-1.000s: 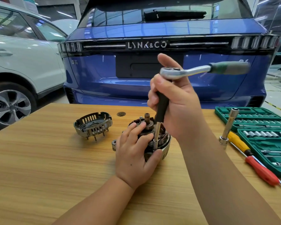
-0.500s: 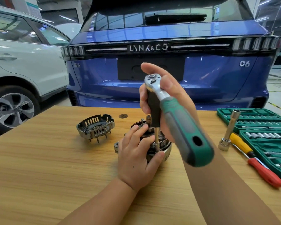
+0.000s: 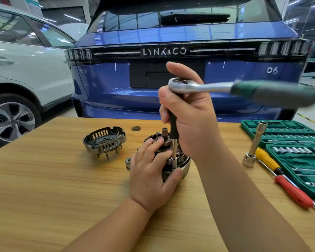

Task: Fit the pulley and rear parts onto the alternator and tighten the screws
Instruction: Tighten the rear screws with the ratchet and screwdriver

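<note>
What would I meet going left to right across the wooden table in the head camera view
Slotted rear cover → alternator held by the left hand, ratchet extension on it gripped by the right hand → upright socket bar → yellow and red screwdrivers → green socket case.

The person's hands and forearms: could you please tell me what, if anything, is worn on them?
Nothing is worn: the left hand and the right hand are both bare, without gloves, rings or a watch. Both forearms are bare as far as the frame shows; no sleeve is in view.
</note>
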The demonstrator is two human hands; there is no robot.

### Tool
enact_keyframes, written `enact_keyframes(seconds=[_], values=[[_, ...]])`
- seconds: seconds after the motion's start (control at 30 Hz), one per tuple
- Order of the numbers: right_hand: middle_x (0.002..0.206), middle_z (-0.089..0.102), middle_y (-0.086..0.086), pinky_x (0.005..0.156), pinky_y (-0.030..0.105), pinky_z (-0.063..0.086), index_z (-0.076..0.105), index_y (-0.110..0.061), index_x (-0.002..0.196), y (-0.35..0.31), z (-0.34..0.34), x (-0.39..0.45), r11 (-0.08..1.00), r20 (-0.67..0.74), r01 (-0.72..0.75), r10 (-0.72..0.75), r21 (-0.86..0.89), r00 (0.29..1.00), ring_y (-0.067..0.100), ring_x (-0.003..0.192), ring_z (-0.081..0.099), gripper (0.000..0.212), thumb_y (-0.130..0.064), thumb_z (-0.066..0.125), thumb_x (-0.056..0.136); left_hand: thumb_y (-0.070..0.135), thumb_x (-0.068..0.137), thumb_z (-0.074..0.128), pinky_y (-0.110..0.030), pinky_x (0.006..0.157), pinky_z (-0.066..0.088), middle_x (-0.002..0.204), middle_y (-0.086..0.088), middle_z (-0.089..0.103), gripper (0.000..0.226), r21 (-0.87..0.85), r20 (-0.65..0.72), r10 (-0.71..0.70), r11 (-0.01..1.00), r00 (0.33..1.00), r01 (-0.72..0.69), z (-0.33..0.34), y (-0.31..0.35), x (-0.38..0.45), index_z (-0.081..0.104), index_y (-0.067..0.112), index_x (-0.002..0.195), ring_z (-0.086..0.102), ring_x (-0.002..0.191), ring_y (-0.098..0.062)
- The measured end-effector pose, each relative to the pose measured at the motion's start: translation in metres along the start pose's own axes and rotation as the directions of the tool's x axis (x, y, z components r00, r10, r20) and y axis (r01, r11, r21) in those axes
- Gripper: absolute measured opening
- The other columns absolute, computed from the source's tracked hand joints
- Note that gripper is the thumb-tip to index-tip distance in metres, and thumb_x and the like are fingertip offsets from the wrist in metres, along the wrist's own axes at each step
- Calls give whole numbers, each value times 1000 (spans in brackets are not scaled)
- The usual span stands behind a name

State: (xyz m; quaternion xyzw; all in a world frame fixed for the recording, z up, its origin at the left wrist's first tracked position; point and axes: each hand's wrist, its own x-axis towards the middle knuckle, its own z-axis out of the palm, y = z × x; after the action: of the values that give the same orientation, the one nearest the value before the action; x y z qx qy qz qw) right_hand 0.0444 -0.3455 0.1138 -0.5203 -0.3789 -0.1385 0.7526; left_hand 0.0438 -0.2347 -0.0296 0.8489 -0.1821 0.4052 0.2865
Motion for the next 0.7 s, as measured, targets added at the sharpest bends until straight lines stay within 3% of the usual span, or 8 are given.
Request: enact_keyframes(seconds=[0.07,0.13,0.23,0.3,0.4,0.5,0.6,0.7], values=[[76,47,9,55,27,43,59,-29,123,3,6,0,999,19,35,-35,-19,999,21,59,41,42,1,60,93,51,86,53,-59,104,40,139,-6,58,45,-4,9,-6,1000,1000,6,-1,0,0,74,15,104,42,140,-32],[79,44,15,57,29,40,65,-34,121,4,4,-1,995,54,-14,9,95,998,19,61,41,47,-1,58,88,50,86,54,-58,104,40,137,-6,59,42,-9,-1,5,1000,1000,-5,-1,1,0,72,16,104,43,139,-33],[86,44,18,62,34,38,64,-23,126,2,-5,-1,947,149,-127,86,294,985,23,67,44,46,-13,43,85,50,86,55,-60,104,40,138,-6,58,36,-39,-10,14,999,1000,-14,1,0,-1,68,21,105,41,140,-32],[86,46,15,60,32,38,61,-19,129,3,-7,1,937,183,-153,99,314,978,23,66,45,41,-28,52,89,49,87,55,-64,105,37,141,-8,55,38,-104,22,-10,994,1000,13,1,-1,-1,68,18,106,36,143,-32],[83,54,9,58,26,45,59,-21,127,2,-6,2,951,128,-187,160,245,979,18,62,49,57,-40,80,77,49,86,55,-62,104,39,138,-4,58,42,-50,1,3,999,1000,-3,1,0,-1,72,14,101,41,140,-31],[70,57,-3,55,21,42,61,-16,117,0,-4,2,971,-49,-184,193,150,980,12,55,47,38,-31,72,84,51,85,54,-59,104,40,137,3,58,44,-11,-22,-3,1000,1000,3,0,2,0,74,16,102,43,138,-29],[62,50,-6,48,20,34,68,-21,89,-4,-11,5,974,-192,-210,223,85,956,10,48,39,10,-29,72,84,52,86,53,-62,104,39,141,-5,57,48,12,-3,-15,1000,1000,15,1,0,-1,74,17,110,41,140,-31],[71,55,-4,53,21,41,64,-19,108,-3,-14,5,946,-90,-260,281,194,956,10,54,45,21,-21,67,88,52,86,53,-62,103,40,141,-6,57,47,10,2,-17,1000,1000,17,1,0,-1,73,17,110,42,140,-32]])
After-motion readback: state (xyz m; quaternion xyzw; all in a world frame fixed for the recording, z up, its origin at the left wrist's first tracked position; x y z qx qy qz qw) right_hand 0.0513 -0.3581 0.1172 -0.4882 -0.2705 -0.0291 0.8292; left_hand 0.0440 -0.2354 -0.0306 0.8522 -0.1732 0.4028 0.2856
